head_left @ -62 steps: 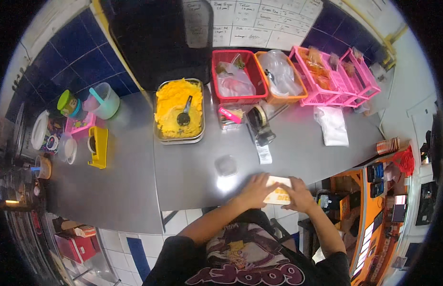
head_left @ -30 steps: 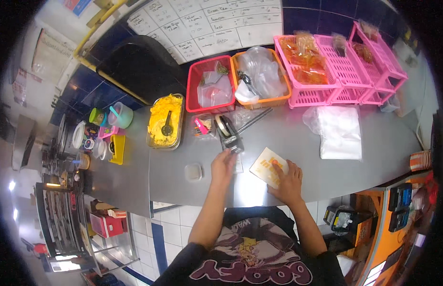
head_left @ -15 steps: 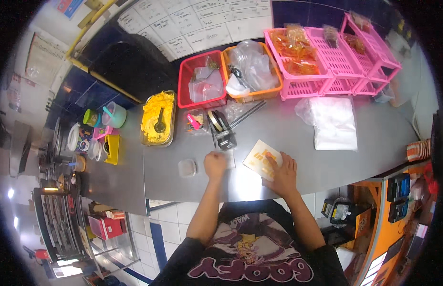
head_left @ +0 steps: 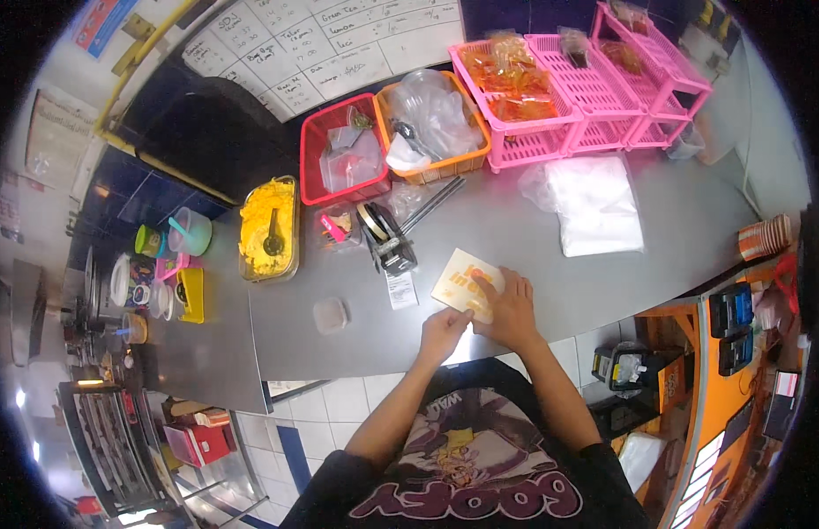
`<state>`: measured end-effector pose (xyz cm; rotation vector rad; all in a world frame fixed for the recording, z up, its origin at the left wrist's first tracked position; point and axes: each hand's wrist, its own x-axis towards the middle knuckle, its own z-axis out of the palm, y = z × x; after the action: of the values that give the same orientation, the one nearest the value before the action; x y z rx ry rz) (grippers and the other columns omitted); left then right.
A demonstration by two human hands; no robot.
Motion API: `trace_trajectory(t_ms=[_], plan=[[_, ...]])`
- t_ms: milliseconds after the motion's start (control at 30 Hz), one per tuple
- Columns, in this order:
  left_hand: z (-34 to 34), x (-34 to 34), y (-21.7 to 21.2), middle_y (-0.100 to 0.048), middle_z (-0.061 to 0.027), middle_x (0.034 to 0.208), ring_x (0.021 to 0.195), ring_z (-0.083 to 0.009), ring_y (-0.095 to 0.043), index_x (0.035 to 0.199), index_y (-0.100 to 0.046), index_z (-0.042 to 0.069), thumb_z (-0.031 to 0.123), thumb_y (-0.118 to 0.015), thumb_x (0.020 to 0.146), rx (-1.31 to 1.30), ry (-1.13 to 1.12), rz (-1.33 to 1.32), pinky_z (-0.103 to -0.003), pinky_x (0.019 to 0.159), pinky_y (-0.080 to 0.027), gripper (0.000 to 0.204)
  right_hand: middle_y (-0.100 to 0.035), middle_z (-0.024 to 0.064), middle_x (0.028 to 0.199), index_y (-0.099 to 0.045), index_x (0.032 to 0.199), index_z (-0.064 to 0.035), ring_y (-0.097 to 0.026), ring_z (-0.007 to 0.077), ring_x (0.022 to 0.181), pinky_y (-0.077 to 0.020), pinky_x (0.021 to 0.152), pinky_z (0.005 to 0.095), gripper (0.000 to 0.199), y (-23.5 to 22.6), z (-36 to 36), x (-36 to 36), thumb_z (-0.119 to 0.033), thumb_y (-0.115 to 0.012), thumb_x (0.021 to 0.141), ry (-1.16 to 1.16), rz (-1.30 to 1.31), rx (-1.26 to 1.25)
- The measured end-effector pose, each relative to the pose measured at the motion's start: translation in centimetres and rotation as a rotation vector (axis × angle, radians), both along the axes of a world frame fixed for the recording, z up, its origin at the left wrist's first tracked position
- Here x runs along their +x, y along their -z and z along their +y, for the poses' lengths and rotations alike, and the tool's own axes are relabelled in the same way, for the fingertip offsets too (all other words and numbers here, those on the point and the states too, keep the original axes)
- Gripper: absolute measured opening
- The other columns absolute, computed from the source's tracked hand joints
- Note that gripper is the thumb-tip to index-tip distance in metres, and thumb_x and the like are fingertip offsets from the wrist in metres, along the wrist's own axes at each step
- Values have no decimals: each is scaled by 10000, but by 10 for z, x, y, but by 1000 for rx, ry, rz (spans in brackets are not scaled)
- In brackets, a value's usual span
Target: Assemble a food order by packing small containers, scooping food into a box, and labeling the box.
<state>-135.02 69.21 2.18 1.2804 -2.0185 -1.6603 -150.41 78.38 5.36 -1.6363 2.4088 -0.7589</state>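
A flat, square cream box with orange print lies on the steel table. Across its right part rests my right hand, fingers stretched out and the index finger on the lid. My left hand is closed in a pinch at the box's near corner, close to the right thumb; whatever its fingertips hold is too small to make out. Beyond the hands stands a black tape dispenser with a roll on it. A slip of printed white paper lies just in front of the dispenser.
A small clear lidded tub sits left of the hands. Further back are a glass dish of yellow food, a red basket, an orange basket, pink racks and a stack of white plastic bags.
My left hand has moved from the tape dispenser rightward and nearer, to the box's edge. The right hand stays on the box. The whole view has shifted slightly.
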Motion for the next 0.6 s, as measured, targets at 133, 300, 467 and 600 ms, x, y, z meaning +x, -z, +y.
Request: trace_trajectory(t_ms=[133,300,467,600], plan=[[-9,11,13,-671,-88,698,607,-240,-624,766,-689,48,300,-737,866,-524,134,-100,-359,581,-478,275,-426,269,1373,-520,1421,-229,-397,427,1275,-273,1097,543,857,-2,4,0,-386,-800,627,-52,6,-23],[-19,21,21,-646,-89,714,690,-308,-636,761,-658,95,281,-735,832,-972,178,-132,-442,624,-494,213,-416,268,1385,-510,1432,-220,-385,429,1288,-266,1108,534,867,-7,6,-1,-369,-819,635,-50,6,38],[-43,44,17,-639,-182,941,880,-336,-622,986,-624,24,212,-699,844,-933,-291,-201,-431,751,-486,247,-406,266,1393,-487,1448,-211,-380,424,1289,-270,1103,531,885,-2,10,-1,-381,-822,646,-30,18,57],[-105,50,49,-655,-170,1069,935,-260,-639,1099,-598,-52,224,-717,855,-235,-725,-103,-394,768,-511,387,-396,280,1396,-445,1479,-210,-393,423,1271,-300,1058,523,931,-4,2,20,-444,-820,660,26,87,46]])
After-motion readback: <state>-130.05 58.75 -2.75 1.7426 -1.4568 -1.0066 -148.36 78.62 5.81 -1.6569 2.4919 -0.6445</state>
